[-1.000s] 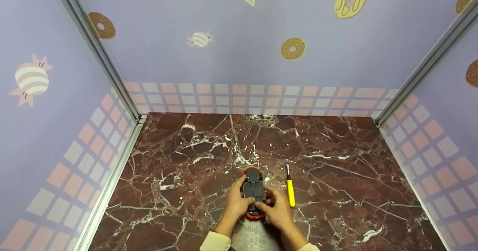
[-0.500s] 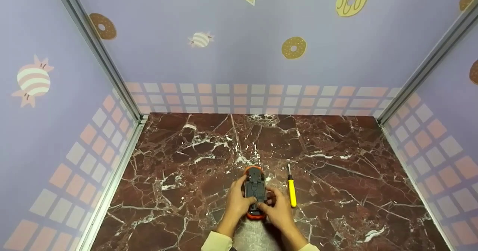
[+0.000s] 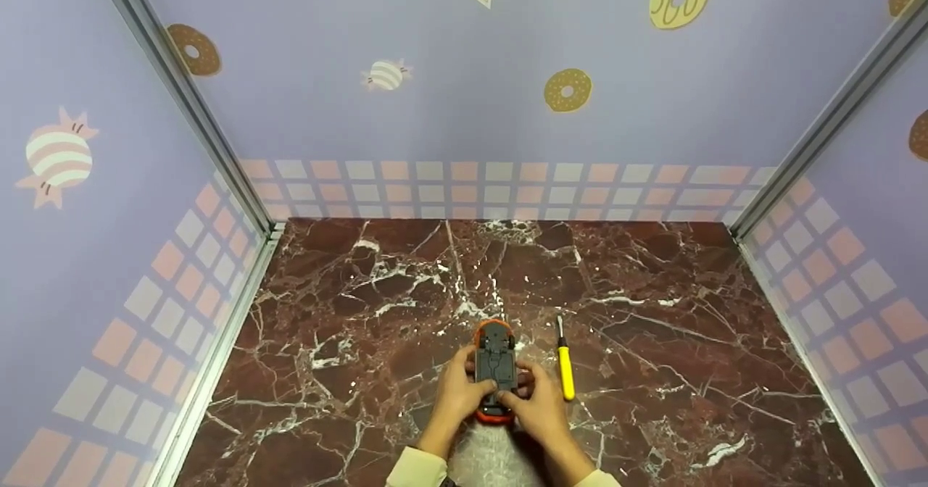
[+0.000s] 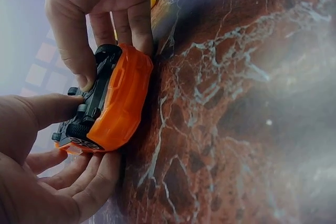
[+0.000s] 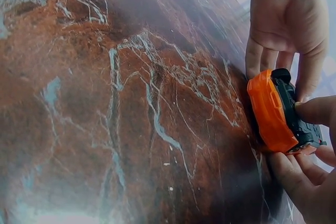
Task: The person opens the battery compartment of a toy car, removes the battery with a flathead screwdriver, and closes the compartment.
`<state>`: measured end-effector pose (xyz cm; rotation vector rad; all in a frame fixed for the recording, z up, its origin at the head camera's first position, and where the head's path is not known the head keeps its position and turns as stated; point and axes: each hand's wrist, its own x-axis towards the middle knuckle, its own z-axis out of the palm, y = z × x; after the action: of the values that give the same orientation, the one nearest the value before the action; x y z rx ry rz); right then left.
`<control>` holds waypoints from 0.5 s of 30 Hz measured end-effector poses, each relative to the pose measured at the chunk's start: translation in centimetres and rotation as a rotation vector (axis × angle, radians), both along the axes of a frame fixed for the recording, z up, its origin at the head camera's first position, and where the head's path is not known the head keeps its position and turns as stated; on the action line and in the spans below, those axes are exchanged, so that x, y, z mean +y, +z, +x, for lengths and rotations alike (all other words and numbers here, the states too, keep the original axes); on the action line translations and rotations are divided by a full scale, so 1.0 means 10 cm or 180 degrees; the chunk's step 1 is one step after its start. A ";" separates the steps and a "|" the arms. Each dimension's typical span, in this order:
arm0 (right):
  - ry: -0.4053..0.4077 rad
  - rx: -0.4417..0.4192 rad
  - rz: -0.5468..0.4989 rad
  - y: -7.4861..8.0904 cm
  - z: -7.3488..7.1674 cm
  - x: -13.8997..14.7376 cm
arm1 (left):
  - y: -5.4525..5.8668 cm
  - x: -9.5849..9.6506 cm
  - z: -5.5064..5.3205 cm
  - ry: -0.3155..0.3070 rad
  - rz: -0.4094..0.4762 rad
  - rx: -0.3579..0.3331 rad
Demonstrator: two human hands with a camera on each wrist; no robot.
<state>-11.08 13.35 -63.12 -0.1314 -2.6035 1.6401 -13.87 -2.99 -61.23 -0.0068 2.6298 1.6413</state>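
Note:
An orange toy car (image 3: 496,364) is held upside down, its black underside and wheels facing up. My left hand (image 3: 458,393) grips its left side, thumb pressed on the underside. On the opposite side my right hand (image 3: 540,404) grips the car, its thumb also on the black base. In the left wrist view, fingers of both hands wrap the orange body (image 4: 126,98) from beneath. The right wrist view has the car (image 5: 273,111) close above the tabletop; whether it touches cannot be told. A screwdriver (image 3: 566,371) with a yellow handle lies just right of my right hand.
The tabletop (image 3: 348,371) is dark red marble pattern with white veins. A lilac back wall (image 3: 478,110) with printed sweets and squares closes off the far side, and side walls with metal corner rails (image 3: 196,125) stand left and right.

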 end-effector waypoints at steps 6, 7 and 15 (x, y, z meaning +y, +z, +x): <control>-0.0045 0.0000 -0.0003 0.02 -0.01 0.00 | 0.02 -0.04 -0.03 -0.0168 -0.0105 -0.0088; -0.0046 0.0016 0.0002 0.02 -0.01 0.00 | 0.02 -0.04 -0.03 -0.0186 -0.0093 -0.0100; 0.0109 -0.0029 -0.0112 0.02 0.02 0.04 | 0.02 -0.03 -0.01 -0.0153 -0.0001 -0.0188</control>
<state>-10.90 13.79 -62.94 -0.0970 -2.5987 1.7007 -13.94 -3.32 -61.06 0.0079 2.5663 1.6005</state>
